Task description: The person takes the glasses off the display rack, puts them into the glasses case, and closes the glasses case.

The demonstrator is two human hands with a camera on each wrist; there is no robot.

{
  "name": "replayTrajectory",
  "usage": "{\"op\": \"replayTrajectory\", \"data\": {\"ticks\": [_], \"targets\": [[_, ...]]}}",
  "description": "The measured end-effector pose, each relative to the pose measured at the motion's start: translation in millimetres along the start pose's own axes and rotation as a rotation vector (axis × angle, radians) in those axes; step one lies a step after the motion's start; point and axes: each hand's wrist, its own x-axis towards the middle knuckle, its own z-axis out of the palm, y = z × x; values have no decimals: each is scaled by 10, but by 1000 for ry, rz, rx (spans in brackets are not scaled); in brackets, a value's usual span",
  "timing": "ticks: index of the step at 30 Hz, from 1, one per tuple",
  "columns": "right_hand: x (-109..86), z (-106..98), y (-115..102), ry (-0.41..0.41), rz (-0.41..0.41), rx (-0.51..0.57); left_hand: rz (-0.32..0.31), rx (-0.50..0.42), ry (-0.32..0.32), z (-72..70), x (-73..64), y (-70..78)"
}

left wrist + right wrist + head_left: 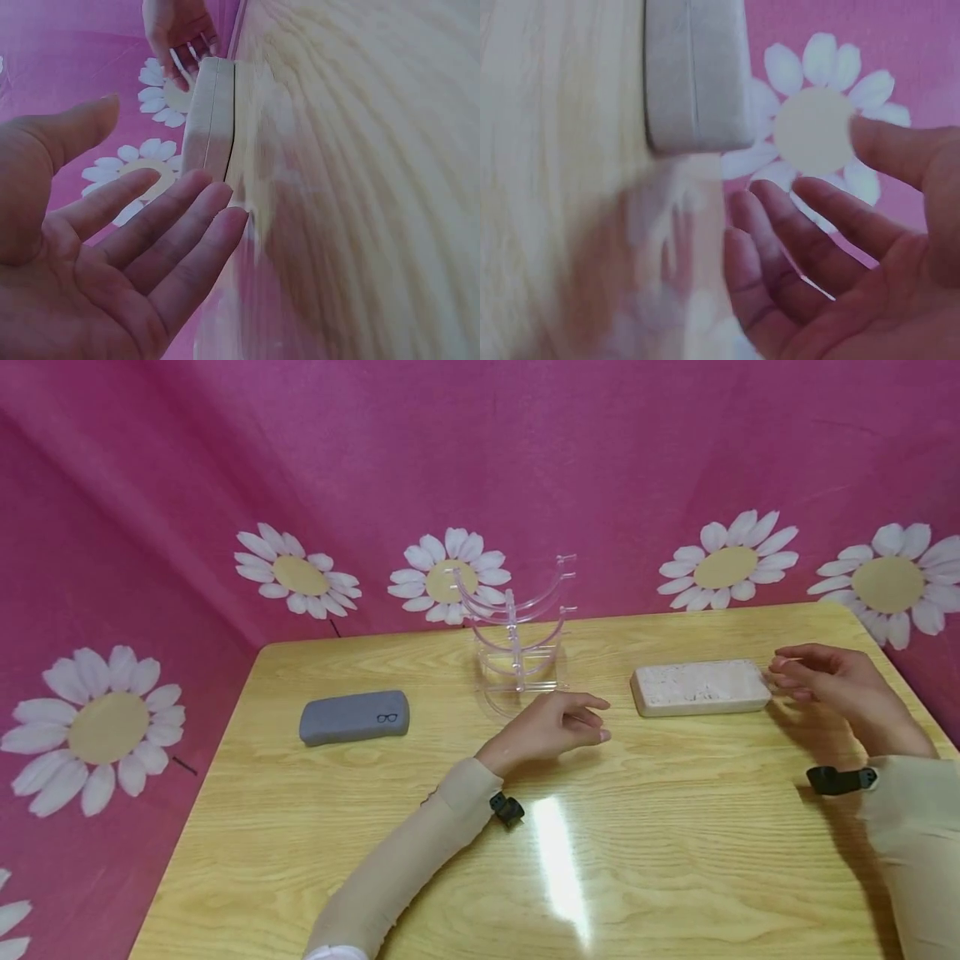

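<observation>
A pale, whitish glasses case (701,687) lies closed on the right part of the wooden table. Just off its right end is my right hand (847,689), fingers loosely extended and holding nothing. My left hand (551,727) hovers to the left of the same case, in front of the clear stand, its fingers relaxed. The left wrist view shows the left palm (82,292) with spread fingers, apart from the case (210,120). In the right wrist view a gap separates the fingertips from the case's end (697,82).
A clear plastic tiered stand (517,643) is at the table's back middle, behind the left hand. To the left lies a grey case (355,717) with a small glasses print. A pink curtain (585,460) with daisies hangs along the back and left of the wooden table (300,852).
</observation>
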Motion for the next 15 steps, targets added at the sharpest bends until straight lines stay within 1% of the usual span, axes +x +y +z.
{"op": "replayTrajectory", "data": {"ticks": [3,6,8,10,12,15], "targets": [[-17,30,-106,86,-59,52,18,-14,-4,-49,-109,-39],[-53,73,-214,139,-118,96,30,-45,-2,-108,-221,-77],[-103,110,-278,142,-152,106,30,-61,-2,-146,-305,-99],[-162,165,-348,135,-203,94,24,-75,3,-185,-394,-122],[-222,233,-430,119,-258,66,12,-82,13,-227,-491,-141],[-303,358,-562,111,-374,2,-6,-100,38,-283,-642,-172]]}}
